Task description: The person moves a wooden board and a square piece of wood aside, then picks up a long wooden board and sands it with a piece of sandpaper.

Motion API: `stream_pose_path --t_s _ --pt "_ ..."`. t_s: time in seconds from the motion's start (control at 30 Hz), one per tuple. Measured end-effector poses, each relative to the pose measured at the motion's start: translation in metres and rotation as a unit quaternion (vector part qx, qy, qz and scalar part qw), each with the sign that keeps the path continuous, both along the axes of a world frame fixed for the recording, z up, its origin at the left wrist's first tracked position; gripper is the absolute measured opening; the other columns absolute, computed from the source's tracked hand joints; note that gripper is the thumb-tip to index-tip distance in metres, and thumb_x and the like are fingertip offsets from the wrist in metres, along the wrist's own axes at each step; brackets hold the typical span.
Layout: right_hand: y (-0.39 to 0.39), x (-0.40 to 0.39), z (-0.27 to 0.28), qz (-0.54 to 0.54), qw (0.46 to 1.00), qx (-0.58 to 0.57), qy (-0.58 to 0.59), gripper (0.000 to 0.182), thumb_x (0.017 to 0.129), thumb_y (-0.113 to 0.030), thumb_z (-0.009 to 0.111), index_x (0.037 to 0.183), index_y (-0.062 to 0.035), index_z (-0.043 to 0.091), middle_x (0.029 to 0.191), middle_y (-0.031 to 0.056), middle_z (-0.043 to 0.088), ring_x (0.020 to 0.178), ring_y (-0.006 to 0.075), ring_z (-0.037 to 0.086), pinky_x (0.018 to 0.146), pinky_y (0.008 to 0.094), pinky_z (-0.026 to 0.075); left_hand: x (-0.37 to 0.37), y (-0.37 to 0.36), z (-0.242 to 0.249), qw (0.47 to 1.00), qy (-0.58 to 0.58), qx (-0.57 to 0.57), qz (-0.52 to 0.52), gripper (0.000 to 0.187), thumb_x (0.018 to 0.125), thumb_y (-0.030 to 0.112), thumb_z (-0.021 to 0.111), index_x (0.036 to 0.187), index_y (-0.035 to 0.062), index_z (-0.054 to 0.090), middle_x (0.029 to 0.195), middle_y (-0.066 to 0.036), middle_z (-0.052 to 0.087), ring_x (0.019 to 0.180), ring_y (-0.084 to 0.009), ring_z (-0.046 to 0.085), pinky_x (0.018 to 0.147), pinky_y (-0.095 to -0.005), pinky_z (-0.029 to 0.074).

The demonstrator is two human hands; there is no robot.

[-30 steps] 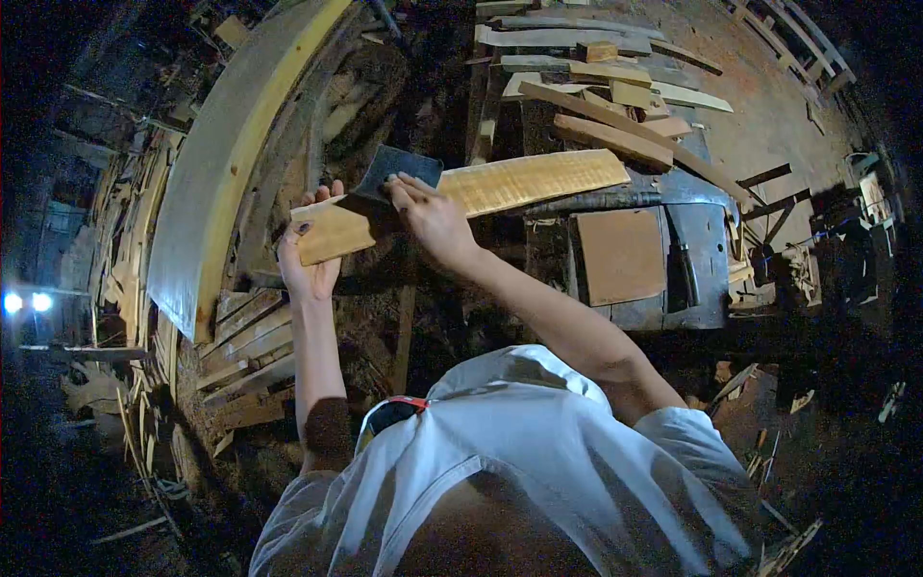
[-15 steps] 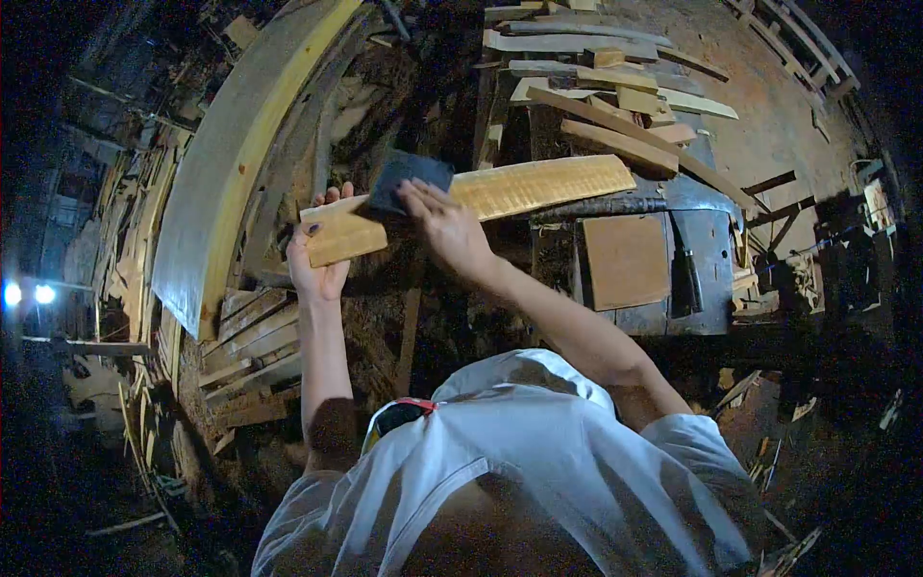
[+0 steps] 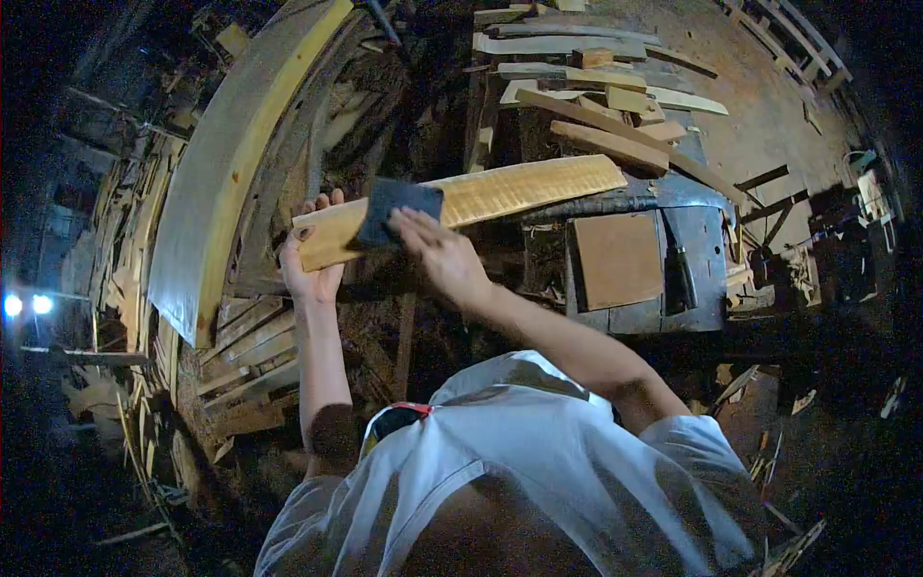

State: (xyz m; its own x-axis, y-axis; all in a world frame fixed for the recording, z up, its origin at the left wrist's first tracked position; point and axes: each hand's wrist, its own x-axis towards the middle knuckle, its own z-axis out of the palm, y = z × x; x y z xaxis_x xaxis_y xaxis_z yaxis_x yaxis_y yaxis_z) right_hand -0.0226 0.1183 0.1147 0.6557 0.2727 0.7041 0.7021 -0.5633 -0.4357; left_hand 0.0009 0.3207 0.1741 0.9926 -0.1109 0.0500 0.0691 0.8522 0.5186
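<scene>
A long, pale wooden board (image 3: 538,183) slants up to the right in front of me, its far end over the bench. My left hand (image 3: 310,274) is wrapped round the near left end from below, fingertips showing past the far edge beside a dark knot. On the board's upper face lies a dark square sheet that looks like sandpaper (image 3: 382,200). My right hand (image 3: 444,262) holds it down against the wood with the fingers, slightly blurred; its thumb is not clearly visible.
The bench on the right carries a brown square panel (image 3: 618,260), a dark-handled tool (image 3: 685,274) and several wood strips (image 3: 615,144). A large curved plank (image 3: 216,173) stands at left. Stacked offcuts (image 3: 255,351) lie below it, and two bright lamps (image 3: 27,305) shine at far left.
The dark sheet has shifted slightly down across the board under my right hand, covering more of the near edge. My left hand keeps its grip; the whole view has shifted a little.
</scene>
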Motion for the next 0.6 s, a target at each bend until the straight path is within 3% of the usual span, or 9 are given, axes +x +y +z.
stream_pose_path --t_s 0.1,0.13,0.23,0.37,0.5,0.6 --pt "-0.014 -0.028 0.002 0.009 0.999 -0.026 0.021 0.051 0.072 -0.001 0.049 0.123 0.0023 0.045 0.123 0.0142 0.053 0.117 0.0261 0.049 0.097 0.0353 0.042 0.000 0.003 -0.003 0.997 0.059 -0.044 0.029 0.034 0.073 0.003 0.056 0.107 -0.0041 0.054 0.118 -0.018 0.053 0.125 -0.0345 0.037 0.108 -0.0490 0.026" --pt "-0.014 -0.024 0.007 -0.001 1.000 -0.021 0.007 0.050 0.074 -0.003 0.048 0.123 0.0027 0.045 0.120 0.0143 0.055 0.115 0.0257 0.051 0.096 0.0344 0.043 0.001 0.001 -0.003 0.999 0.031 0.000 0.041 0.035 0.073 0.002 0.055 0.107 -0.0046 0.054 0.118 -0.019 0.053 0.125 -0.0345 0.037 0.108 -0.0496 0.025" --pt "0.000 0.016 0.005 -0.060 0.997 -0.031 0.023 0.050 0.074 -0.004 0.048 0.123 0.0027 0.044 0.121 0.0137 0.054 0.116 0.0256 0.050 0.096 0.0329 0.043 0.002 0.001 0.000 0.999 0.032 -0.029 0.003 0.034 0.074 0.002 0.055 0.107 -0.0049 0.054 0.119 -0.019 0.052 0.126 -0.0340 0.036 0.108 -0.0489 0.025" --pt "-0.007 0.018 -0.005 -0.048 0.998 -0.039 0.016 0.053 0.073 -0.003 0.050 0.124 0.0023 0.042 0.126 0.0139 0.051 0.120 0.0253 0.045 0.098 0.0328 0.041 0.006 0.002 0.001 1.000 0.001 -0.024 -0.009 0.033 0.075 0.003 0.055 0.107 -0.0049 0.054 0.120 -0.019 0.052 0.126 -0.0334 0.036 0.108 -0.0487 0.025" --pt "-0.041 -0.026 -0.002 -0.022 0.998 -0.030 0.059 0.052 0.073 0.002 0.048 0.124 0.0009 0.044 0.121 0.0157 0.054 0.112 0.0282 0.053 0.094 0.0351 0.045 -0.004 0.003 -0.006 0.997 0.031 -0.072 0.001 0.028 0.078 0.003 0.055 0.105 -0.0048 0.056 0.119 -0.018 0.053 0.125 -0.0334 0.037 0.108 -0.0480 0.026" --pt "-0.035 0.011 -0.020 -0.058 0.997 -0.005 0.051 0.050 0.074 0.001 0.050 0.123 0.0002 0.045 0.117 0.0197 0.055 0.110 0.0314 0.054 0.088 0.0364 0.048 -0.009 0.002 -0.008 0.997 0.031 -0.074 -0.004 0.026 0.079 0.004 0.054 0.104 -0.0047 0.056 0.118 -0.018 0.054 0.125 -0.0333 0.038 0.108 -0.0474 0.027"
